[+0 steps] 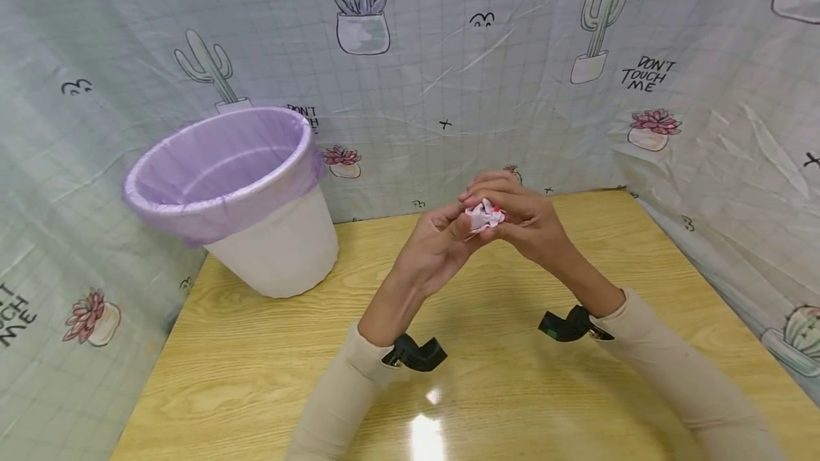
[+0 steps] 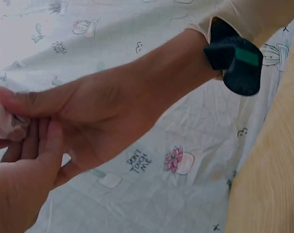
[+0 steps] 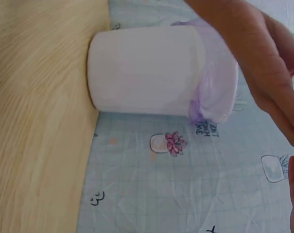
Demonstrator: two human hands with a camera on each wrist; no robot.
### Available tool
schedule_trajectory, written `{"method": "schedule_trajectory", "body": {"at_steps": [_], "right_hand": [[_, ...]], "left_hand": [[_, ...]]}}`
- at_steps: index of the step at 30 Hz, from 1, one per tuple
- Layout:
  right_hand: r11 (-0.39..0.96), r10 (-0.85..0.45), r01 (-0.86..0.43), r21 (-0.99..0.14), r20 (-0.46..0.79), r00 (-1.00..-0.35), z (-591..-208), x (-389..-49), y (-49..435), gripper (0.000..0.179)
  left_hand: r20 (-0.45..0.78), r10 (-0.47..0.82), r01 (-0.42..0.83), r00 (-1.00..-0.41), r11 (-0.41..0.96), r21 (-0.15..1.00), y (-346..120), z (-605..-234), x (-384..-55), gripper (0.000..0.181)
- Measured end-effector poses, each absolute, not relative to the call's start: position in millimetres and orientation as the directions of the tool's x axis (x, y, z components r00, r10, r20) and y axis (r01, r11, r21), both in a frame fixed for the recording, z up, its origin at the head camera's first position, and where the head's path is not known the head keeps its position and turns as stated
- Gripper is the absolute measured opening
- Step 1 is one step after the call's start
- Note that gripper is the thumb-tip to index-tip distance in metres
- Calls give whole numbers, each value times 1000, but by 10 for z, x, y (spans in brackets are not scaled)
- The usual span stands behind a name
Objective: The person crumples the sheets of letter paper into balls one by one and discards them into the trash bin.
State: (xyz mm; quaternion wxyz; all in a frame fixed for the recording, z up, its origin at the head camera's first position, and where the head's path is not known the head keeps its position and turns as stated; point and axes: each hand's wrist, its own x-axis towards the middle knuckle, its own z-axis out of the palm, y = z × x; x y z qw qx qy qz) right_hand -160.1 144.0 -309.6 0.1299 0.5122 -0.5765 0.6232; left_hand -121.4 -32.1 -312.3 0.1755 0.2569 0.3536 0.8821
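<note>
A small crumpled piece of paper [image 1: 485,216], pale pink-white with a red spot, is held between both hands above the table. My left hand [image 1: 432,247] grips it from the left, the thumb pressing on its near side. From the right, my right hand [image 1: 522,215] pinches it, fingers curved over the top and thumb below. The left wrist view shows part of the crumpled paper [image 2: 5,124] at its left edge, among the fingers. In the right wrist view the paper is out of sight.
A white bin [image 1: 282,251] with a purple liner [image 1: 230,155] over its rim stands at the table's back left. The wooden table [image 1: 256,368] meets a cactus-print sheet [image 1: 448,77] at the back and sides. Each wrist carries a black device.
</note>
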Motion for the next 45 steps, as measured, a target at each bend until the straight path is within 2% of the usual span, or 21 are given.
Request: {"method": "schedule_trajectory", "body": {"at_steps": [7, 11, 13, 16, 19, 22, 25, 27, 29, 32, 36, 42, 45], "right_hand": [[-223, -385, -833, -507, 830, -403, -3136, -1659, 1430, 43], [-115, -384, -862, -493, 823, -420, -3156, -1719, 1471, 46], [-49, -409, -851, -523, 788, -461, -3140, -1737, 1501, 49], [-18, -454, -762, -648, 684, -571, -3101, -1731, 1553, 49], [-69, -501, -592, -803, 542, -675, -3072, -1677, 1619, 44], [-51, -565, -455, -889, 402, -721, -3033, -1594, 1672, 32], [61, -621, -435, -899, 307, -722, -2951, -1524, 1673, 30], [145, -622, -458, -877, 279, -732, -2889, -1501, 1650, 30], [221, -611, -475, -852, 259, -748, -2848, -1497, 1632, 30], [323, -596, -502, -802, 240, -766, -2816, -1501, 1617, 26], [379, -602, -534, -756, 237, -762, -2803, -1508, 1630, 18], [436, -601, -536, -723, 210, -771, -2742, -1485, 1589, 26], [489, -595, -526, -696, 175, -785, -2699, -1478, 1562, 30]], "left_hand": [[312, 399, -69, -862, -702, 709, -250, -3067, -1192, 45], [286, 372, -49, -883, -680, 731, -224, -3065, -1248, 53], [304, 345, 25, -888, -624, 781, -244, -3069, -1281, 62], [396, 235, 275, -887, -419, 865, -321, -3089, -1316, 59], [567, 131, 560, -813, -90, 824, -412, -3105, -1338, 42], [745, 147, 758, -650, 179, 627, -484, -3107, -1361, 37], [846, 234, 850, -479, 364, 380, -524, -3095, -1389, 46], [869, 292, 868, -400, 425, 257, -541, -3087, -1402, 49], [869, 348, 871, -351, 462, 167, -559, -3086, -1407, 51], [841, 443, 877, -309, 475, 72, -597, -3088, -1400, 57], [787, 540, 873, -300, 487, -2, -638, -3087, -1385, 63], [764, 550, 844, -336, 536, -15, -587, -3094, -1364, 48], [759, 559, 835, -333, 548, -37, -544, -3091, -1348, 40]]}}
